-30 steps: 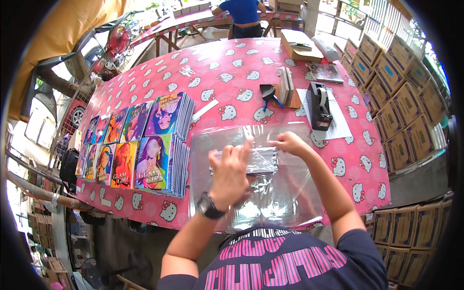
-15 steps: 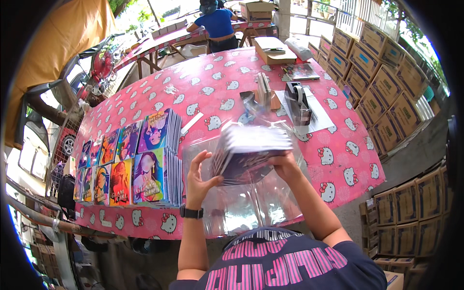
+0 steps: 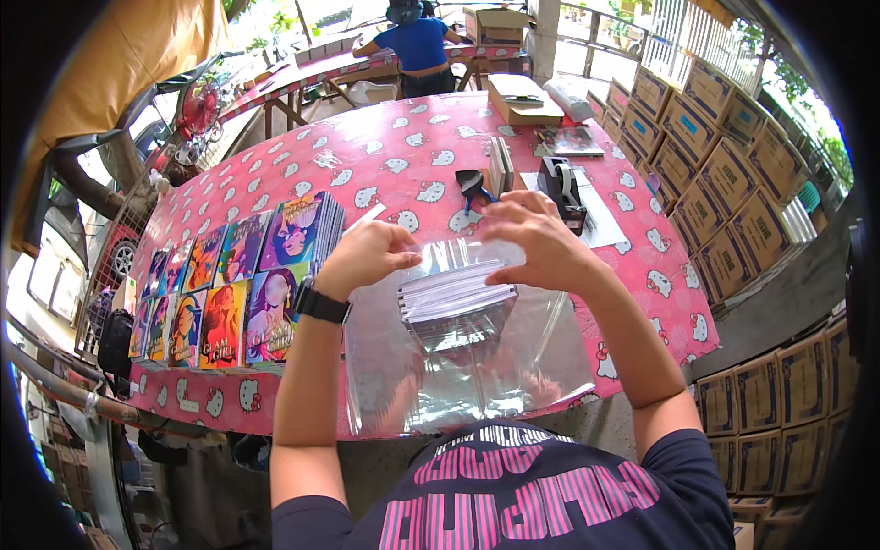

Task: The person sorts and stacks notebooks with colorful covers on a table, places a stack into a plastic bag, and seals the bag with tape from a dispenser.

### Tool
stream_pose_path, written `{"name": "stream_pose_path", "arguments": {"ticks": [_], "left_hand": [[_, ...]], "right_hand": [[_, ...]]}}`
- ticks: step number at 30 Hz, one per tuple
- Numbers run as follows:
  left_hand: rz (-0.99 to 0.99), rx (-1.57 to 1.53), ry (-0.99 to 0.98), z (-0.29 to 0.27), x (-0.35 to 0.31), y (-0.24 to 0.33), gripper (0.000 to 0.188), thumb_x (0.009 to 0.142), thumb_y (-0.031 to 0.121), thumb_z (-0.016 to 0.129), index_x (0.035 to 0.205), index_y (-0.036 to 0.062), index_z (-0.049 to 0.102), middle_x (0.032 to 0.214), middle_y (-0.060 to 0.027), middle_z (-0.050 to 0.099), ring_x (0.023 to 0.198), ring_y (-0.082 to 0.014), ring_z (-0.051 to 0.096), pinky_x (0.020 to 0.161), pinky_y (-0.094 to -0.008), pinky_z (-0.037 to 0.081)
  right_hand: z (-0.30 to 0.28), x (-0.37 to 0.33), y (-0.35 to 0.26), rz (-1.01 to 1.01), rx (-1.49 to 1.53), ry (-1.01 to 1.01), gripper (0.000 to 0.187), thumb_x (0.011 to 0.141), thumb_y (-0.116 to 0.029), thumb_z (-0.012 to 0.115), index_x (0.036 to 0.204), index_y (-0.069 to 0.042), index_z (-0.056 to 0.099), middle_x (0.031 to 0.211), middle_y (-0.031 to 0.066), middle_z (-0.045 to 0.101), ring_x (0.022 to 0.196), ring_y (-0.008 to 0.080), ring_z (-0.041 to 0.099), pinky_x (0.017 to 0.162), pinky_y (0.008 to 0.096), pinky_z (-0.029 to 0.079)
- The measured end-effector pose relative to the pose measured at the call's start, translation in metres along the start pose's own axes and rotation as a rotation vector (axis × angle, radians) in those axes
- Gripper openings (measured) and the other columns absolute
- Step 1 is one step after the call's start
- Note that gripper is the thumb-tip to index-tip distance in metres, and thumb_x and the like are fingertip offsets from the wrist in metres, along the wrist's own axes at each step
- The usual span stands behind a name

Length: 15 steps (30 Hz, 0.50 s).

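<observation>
A stack of thin notebooks (image 3: 456, 302), white page edges up and dark covers toward me, rests on transparent plastic sheeting (image 3: 380, 376). My left hand (image 3: 371, 255), a dark watch on its wrist, is left of the stack's far end. Its fingers are curled and thumb and forefinger come together by the plastic's upper edge; what they pinch cannot be made out. Over the stack's right far corner my right hand (image 3: 536, 243) is open, fingers spread and thumb close to the pages. Whether that thumb touches the stack is unclear.
Piles of colourful notebooks (image 3: 225, 293) stand in two rows on the left of the pink table (image 3: 385, 165). A tape dispenser (image 3: 562, 192) and a blue-black tool (image 3: 473, 186) lie beyond my right hand. Cartons (image 3: 724, 174) are stacked right; a person (image 3: 417, 46) works at the back.
The notebook stack, held between both my hands before, now rests on the plastic. Both hands have let go of it and moved to its far end.
</observation>
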<state>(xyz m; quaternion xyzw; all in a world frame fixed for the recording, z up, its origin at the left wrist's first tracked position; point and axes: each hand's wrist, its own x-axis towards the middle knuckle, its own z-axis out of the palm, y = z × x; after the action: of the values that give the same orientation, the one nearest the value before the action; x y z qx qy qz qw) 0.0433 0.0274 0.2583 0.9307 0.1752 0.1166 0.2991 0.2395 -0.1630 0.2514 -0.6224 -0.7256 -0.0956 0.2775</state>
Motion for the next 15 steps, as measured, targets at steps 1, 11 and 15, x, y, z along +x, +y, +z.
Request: {"name": "stream_pose_path", "arguments": {"ticks": [1,11,15], "left_hand": [[-0.115,0.004,-0.249,-0.004,0.007,-0.003,0.033,0.075,0.022,0.073,0.1,0.0013,0.066,0.087,-0.0119,0.068,0.074,-0.0158,0.065,0.072,-0.0259,0.05],[0.032,0.313,0.032,0.009,0.038,0.004,0.017,0.071,0.016,0.069,0.084,0.0045,0.07,0.081,-0.0116,0.068,0.073,-0.0249,0.066,0.068,-0.0361,0.052],[0.212,0.019,0.493,-0.009,0.012,0.036,0.027,0.074,0.026,0.071,0.09,0.0049,0.068,0.077,-0.0106,0.067,0.071,-0.0229,0.065,0.068,-0.0341,0.049]], "right_hand": [[0.003,-0.001,0.006,-0.011,-0.177,-0.109,0.034,0.071,-0.026,0.076,0.098,-0.009,0.066,0.107,0.0064,0.061,0.116,0.0276,0.045,0.102,0.0424,0.032],[-0.008,-0.009,-0.007,-0.129,0.231,-0.098,0.014,0.067,-0.018,0.077,0.074,-0.01,0.068,0.105,0.0062,0.062,0.118,0.0304,0.044,0.1,0.041,0.034],[-0.019,-0.042,0.019,0.026,0.669,0.083,0.018,0.071,-0.018,0.076,0.083,-0.008,0.068,0.106,0.0098,0.062,0.112,0.0255,0.048,0.097,0.0363,0.035]]}}
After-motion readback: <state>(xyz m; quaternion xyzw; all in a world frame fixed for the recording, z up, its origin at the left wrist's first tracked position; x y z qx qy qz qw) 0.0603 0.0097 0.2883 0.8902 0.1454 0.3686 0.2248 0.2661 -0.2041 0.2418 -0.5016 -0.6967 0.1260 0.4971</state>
